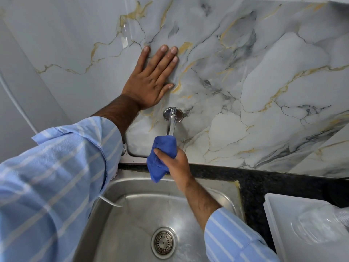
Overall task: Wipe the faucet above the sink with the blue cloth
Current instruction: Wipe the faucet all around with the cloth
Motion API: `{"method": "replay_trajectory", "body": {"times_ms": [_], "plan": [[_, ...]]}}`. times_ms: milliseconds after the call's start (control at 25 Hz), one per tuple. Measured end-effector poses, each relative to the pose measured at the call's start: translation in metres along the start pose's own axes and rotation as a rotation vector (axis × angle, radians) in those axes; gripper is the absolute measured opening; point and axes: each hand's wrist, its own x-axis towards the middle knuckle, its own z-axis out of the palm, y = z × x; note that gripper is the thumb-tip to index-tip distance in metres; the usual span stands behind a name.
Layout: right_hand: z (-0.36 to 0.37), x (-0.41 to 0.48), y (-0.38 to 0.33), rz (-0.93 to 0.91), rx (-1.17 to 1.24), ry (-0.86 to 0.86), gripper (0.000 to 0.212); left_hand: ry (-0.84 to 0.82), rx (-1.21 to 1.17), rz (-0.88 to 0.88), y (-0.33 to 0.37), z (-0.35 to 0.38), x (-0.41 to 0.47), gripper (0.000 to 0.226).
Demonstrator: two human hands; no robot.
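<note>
Nearest to you, below the faucet, the steel sink (222,197) lies with its round drain strainer (163,242) at the bottom of the bowl and a wet sheen across the metal; nothing in it bears on the job, so your work is all higher up. Just above the sink's back rim, your right hand (174,165) is closed around the blue cloth (160,157), which is bunched over the outer end of the faucet (172,123), with a loose corner hanging down toward the sink. The outlet end is hidden inside the cloth, so you cannot tell how clean it is. Beyond the cloth, the chrome pipe runs bare back to its round flange (180,113) on the marble wall (264,72); that stretch looks shiny, but whether it has been wiped cannot be read from here. Judging by where the cloth sits, you are in the middle of the wipe, and the pipe toward the wall and the flange are probably left to do, along with the underside, which is out of sight. Farther still, up and left of the faucet, your left hand (151,80) lies flat and open against the wall, fingers spread, holding nothing and seemingly bracing you. To the right of the faucet, the dark bench (264,178) carries a white tray (279,208), well apart from the work.
</note>
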Motion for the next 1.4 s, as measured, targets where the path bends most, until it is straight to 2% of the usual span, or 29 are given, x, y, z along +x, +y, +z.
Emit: {"method": "replay_trajectory", "body": {"times_ms": [80, 120, 200, 280, 400, 520, 640, 680, 720, 760, 840, 920, 960, 1040, 1160, 1400], "plan": [[-0.005, -0.004, -0.012, 0.342, 0.335, -0.171, 0.013, -0.004, -0.008, 0.002, -0.001, -0.001, 0.000, 0.068], [-0.009, -0.003, -0.013, 0.419, 0.406, -0.211, 0.014, -0.003, -0.009, 0.004, -0.001, -0.001, -0.001, 0.068], [-0.012, 0.002, -0.013, 0.412, 0.363, -0.236, 0.010, 0.007, -0.002, 0.005, 0.000, 0.000, -0.001, 0.068], [-0.008, 0.004, -0.011, 0.275, 0.111, -0.130, 0.024, -0.001, -0.001, 0.002, 0.000, 0.001, -0.001, 0.068], [0.007, -0.006, -0.011, -0.044, -0.356, 0.177, 0.044, -0.019, -0.011, -0.002, -0.001, -0.002, 0.000, 0.068], [0.003, -0.030, -0.013, -0.218, -0.816, 0.286, 0.054, -0.029, -0.010, -0.001, 0.000, -0.004, 0.000, 0.067], [-0.020, -0.049, -0.016, -0.523, -0.893, 0.413, 0.046, -0.030, -0.004, 0.000, -0.001, -0.003, -0.001, 0.067], [-0.029, -0.049, -0.018, -0.587, -0.832, 0.457, 0.041, -0.028, 0.000, -0.001, -0.001, -0.003, -0.001, 0.067], [-0.035, -0.043, -0.019, -0.563, -0.714, 0.511, 0.039, -0.026, 0.002, -0.001, -0.001, -0.003, 0.000, 0.067], [-0.040, -0.034, -0.019, -0.426, -0.522, 0.557, 0.036, -0.027, -0.002, -0.002, 0.000, -0.004, 0.001, 0.067], [-0.041, -0.010, -0.012, 0.019, 0.037, 0.534, 0.027, -0.035, -0.004, 0.004, 0.000, -0.004, 0.000, 0.067], [-0.032, 0.010, -0.004, 0.402, 0.573, 0.326, 0.024, -0.043, 0.001, 0.003, -0.001, -0.004, 0.001, 0.067], [-0.028, 0.019, -0.003, 0.480, 0.699, 0.230, 0.030, -0.044, 0.000, 0.001, -0.001, -0.004, 0.001, 0.067], [-0.022, 0.034, -0.007, 0.459, 0.795, 0.072, 0.039, -0.043, -0.011, -0.002, -0.001, -0.003, 0.001, 0.067], [-0.009, 0.053, -0.023, 0.340, 0.939, -0.069, 0.031, -0.045, -0.010, 0.002, -0.001, -0.003, 0.001, 0.067], [0.001, 0.069, -0.019, 0.259, 1.097, 0.014, 0.035, -0.077, -0.007, 0.004, -0.002, -0.005, 0.001, 0.068]]}}
